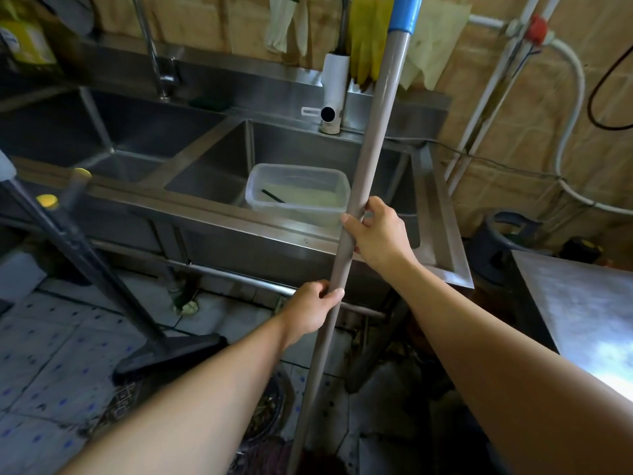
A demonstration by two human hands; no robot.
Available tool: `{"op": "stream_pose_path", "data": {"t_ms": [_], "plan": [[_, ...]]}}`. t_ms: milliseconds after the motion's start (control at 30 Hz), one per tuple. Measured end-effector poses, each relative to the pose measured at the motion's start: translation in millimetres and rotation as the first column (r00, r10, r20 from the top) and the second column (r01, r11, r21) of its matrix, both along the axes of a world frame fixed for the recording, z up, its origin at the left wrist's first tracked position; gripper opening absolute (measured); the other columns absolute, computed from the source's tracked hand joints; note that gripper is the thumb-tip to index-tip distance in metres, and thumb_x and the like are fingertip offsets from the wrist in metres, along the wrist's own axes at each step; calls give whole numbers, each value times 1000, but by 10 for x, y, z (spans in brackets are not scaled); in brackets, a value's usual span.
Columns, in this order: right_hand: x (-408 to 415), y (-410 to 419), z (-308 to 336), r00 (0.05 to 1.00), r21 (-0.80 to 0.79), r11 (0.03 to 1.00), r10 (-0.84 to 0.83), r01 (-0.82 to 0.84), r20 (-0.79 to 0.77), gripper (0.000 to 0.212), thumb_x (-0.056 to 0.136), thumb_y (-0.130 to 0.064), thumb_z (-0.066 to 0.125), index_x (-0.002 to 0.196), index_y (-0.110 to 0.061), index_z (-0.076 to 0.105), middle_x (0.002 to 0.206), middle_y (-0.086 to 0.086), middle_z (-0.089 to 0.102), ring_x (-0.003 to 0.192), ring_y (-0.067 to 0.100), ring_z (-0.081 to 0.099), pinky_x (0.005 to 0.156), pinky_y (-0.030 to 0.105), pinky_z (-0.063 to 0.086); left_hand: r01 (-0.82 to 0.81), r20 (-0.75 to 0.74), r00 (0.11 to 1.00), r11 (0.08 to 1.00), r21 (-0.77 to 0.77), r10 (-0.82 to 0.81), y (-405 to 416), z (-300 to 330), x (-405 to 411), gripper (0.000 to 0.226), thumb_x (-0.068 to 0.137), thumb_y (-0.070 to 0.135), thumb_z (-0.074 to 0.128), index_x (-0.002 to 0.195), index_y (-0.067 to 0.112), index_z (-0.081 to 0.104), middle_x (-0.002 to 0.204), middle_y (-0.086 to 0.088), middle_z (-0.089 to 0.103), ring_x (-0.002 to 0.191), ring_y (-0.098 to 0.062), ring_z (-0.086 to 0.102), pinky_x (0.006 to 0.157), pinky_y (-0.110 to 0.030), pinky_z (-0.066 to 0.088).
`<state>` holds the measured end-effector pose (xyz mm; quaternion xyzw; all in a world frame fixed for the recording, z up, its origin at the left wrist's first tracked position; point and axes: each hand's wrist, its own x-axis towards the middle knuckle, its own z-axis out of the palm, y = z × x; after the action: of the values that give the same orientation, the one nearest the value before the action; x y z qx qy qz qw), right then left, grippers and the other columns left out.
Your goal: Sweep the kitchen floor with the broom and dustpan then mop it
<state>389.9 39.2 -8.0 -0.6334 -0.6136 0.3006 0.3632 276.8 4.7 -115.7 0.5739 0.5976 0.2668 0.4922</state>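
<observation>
My right hand [378, 234] grips the grey pole [368, 159] high, my left hand [313, 311] grips it lower, near the sink [212, 173] holding a tub [298, 193].

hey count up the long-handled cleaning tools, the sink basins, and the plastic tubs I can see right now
Long-handled tools: 2, the grey pole in both hands and the dark-handled tool leaning at left
Sink basins: 2
Plastic tubs: 1
Total: 5
</observation>
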Motion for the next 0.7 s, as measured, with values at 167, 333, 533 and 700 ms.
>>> {"op": "stream_pose_path", "data": {"t_ms": [167, 333, 533, 700], "plan": [[-25, 90, -53, 1000, 16, 1000, 7, -7, 13, 19, 93, -28, 59, 100, -14, 49, 98, 6, 64, 76, 17, 62, 65, 27, 57, -14, 57, 998, 1000, 2, 14, 76, -46, -17, 19, 97, 30, 49, 98, 16, 61, 93, -7, 67, 84, -17, 59, 68, -24, 42], [-36, 120, -85, 1000, 18, 1000, 19, -19, 13, 19, 94, -28, 59, 101, -14, 47, 100, 6, 64, 76, 17, 62, 68, 29, 56, 0, 87, 996, 1000, -2, 0, 107, -87, -32, 17, 96, 31, 50, 97, 18, 61, 93, -5, 67, 85, -15, 60, 80, -28, 48], [-35, 126, -122, 1000, 25, 999, 21, -22, 19, 20, 94, -28, 58, 105, -14, 49, 103, 6, 63, 79, 17, 63, 71, 30, 57, -10, 32, 999, 1000, 7, 10, 78, -58, -34, 23, 97, 33, 48, 109, 18, 61, 82, 6, 59, 68, -1, 51, 54, -15, 39], [-7, 111, -93, 997, 18, 1000, 19, -20, 70, 29, 94, -33, 58, 112, -12, 50, 100, 4, 61, 76, 15, 61, 55, 14, 45, -19, 86, 996, 998, -54, 24, 78, 25, -35, 31, 97, 36, 48, 118, 15, 58, 103, -2, 61, 87, -12, 56, 63, -19, 41]]}}
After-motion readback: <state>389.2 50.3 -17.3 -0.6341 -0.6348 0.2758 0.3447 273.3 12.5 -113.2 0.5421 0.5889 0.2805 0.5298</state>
